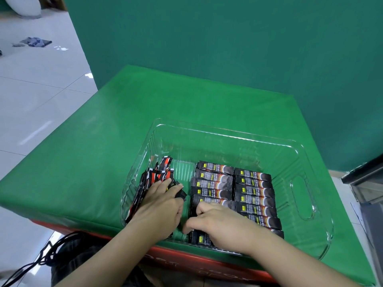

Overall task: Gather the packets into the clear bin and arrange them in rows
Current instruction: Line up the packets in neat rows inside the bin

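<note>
The left hand (160, 206) is closing its grip around loose packets (157, 177) at the clear bin's (302, 195) left wall; the right hand (219, 223) is pinching one packet (200, 239) beside two neat rows (234, 189), on the green surface (93, 154).

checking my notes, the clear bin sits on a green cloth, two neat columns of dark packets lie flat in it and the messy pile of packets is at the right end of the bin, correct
One thing is wrong: the messy pile of packets is at the left end of the clear bin, under the left hand, as the head view shows. The rest holds: the bin sits on the green cloth, and two neat columns of dark packets lie flat in it.
</note>
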Available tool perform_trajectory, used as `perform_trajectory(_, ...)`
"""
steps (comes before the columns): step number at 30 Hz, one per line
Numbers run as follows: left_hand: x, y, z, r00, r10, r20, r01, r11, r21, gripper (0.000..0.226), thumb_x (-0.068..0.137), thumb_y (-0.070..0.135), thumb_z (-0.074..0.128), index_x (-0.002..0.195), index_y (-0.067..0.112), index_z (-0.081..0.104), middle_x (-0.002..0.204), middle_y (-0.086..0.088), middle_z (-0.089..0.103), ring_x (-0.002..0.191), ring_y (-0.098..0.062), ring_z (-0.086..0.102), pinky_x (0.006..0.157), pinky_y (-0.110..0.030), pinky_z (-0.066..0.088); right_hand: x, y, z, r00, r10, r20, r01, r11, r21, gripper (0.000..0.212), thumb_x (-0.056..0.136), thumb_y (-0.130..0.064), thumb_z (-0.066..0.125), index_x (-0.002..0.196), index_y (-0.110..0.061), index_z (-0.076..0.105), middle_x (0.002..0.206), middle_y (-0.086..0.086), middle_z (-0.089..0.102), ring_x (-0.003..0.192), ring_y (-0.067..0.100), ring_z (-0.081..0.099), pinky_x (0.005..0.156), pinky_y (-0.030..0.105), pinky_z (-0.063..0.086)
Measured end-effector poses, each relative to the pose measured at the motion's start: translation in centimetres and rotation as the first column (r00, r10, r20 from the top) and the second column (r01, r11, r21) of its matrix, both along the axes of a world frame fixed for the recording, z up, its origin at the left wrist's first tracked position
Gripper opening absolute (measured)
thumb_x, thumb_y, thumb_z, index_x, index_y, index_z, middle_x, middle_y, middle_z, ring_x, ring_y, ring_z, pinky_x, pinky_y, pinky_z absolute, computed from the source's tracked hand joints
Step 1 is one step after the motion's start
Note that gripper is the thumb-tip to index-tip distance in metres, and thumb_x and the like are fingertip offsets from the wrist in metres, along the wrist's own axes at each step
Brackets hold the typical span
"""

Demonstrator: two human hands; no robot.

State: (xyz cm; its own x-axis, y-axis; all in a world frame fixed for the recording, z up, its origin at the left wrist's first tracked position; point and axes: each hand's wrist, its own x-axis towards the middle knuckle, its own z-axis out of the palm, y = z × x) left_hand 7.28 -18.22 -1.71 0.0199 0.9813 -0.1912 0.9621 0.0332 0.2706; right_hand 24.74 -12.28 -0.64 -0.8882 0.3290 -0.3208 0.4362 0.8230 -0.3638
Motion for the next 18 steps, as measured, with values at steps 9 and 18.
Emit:
perform_trajectory(9,0.0,-0.1,0.0,1.0,-0.007,0.006,0.007,0.999,0.034,0.023,0.098,0.024,0.04,0.1,0.025,0.062,0.16,0.002,0.013,0.147,-0.023,-0.002,0.108,-0.033,-0.018,0.3,1.9,0.6,0.98,-0.168,-0.107,0.187,0.961,0.202,0.049,0.092,-0.023,0.032,0.139,-0.034,0.041,0.154,-0.012,0.021,0.136,0.013,0.012,0.114,0.037,0.011)
perform_trajectory(18,-0.1,-0.3,-0.1,1.0,-0.009,0.023,0.008,0.999,0.054,0.02,0.097,0.025,0.04,0.097,0.026,0.06,0.159,0.002,0.015,0.146,-0.022,-0.001,0.11,-0.033,-0.016,-1.2,2.2,-0.9,0.983,-0.16,-0.085,0.175,0.963,0.207,0.066,0.079,-0.048,0.01,0.124,-0.031,0.055,0.159,-0.003,0.003,0.145,0.018,-0.011,0.111,0.039,-0.018)
